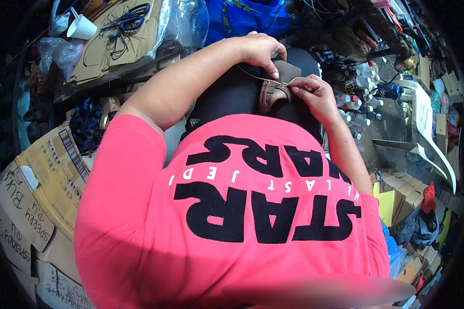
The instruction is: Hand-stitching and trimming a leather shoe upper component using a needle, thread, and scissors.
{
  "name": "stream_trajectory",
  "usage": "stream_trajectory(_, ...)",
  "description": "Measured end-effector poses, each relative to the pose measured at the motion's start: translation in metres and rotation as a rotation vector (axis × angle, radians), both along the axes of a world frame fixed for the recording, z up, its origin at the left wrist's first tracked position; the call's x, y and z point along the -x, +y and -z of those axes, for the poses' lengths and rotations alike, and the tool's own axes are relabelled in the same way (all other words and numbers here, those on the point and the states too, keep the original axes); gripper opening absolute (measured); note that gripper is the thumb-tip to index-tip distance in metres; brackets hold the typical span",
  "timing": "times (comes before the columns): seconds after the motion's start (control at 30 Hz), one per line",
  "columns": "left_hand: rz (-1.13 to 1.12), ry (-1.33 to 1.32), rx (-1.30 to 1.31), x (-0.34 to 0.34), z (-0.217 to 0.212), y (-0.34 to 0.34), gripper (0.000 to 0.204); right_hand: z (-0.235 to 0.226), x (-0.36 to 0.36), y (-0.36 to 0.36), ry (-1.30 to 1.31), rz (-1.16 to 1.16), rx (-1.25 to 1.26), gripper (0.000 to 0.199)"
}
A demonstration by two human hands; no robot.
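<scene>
A brown shoe piece (pixel 286 72) with leather lacing along its side rests between my dark-clad thighs. My left hand (pixel 263 54) comes over its far left part, thumb pressed down on the leather and fingers curled round behind it. My right hand (pixel 317 95) is at its right side, with thumb and forefinger pinched on a thin tan lace (pixel 295 80) by the shoe's middle. Another stretch of this thin lace loops out to the left, beneath my left hand. The fingertips hide part of the stitching, and the shoe's underside is out of sight.
Scissors (pixel 131 20) and dark strands lie on cardboard sheets at the far left, beside a white cup (pixel 81 27). A blue bag (pixel 247 18) stands ahead. Several plastic bottles (pixel 363 77) and a white chair (pixel 425 113) are at right. Cardboard boxes (pixel 51 175) sit at left.
</scene>
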State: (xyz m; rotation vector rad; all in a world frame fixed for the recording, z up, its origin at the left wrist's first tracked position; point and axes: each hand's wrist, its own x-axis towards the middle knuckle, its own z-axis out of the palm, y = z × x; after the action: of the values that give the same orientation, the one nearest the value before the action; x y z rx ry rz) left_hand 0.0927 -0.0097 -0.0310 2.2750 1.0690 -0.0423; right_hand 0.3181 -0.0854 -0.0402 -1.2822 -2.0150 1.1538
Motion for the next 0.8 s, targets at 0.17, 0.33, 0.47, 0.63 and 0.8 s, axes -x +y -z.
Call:
stream_trajectory(0.17, -0.038, -0.054, -0.001, 0.001, 0.004, -0.002, 0.055, 0.002, 0.010, -0.002, -0.025, 0.031, -0.144, 0.012)
stream_trajectory(0.33, -0.058, -0.068, 0.009, 0.003, 0.003, -0.003, 0.058, -0.014, 0.007, 0.000, -0.117, -0.043, -0.169, 0.010)
stream_trajectory(0.47, -0.069, -0.062, 0.023, 0.004, -0.001, -0.005, 0.059, -0.028, 0.006, 0.000, -0.201, -0.064, -0.175, 0.012)
stream_trajectory(0.63, -0.068, -0.075, 0.024, 0.005, 0.000, -0.004, 0.058, -0.039, 0.007, 0.002, -0.266, -0.097, -0.065, 0.017)
stream_trajectory(0.8, -0.066, -0.068, 0.023, 0.004, 0.001, -0.004, 0.058, -0.035, 0.003, 0.000, -0.212, -0.088, -0.019, 0.017)
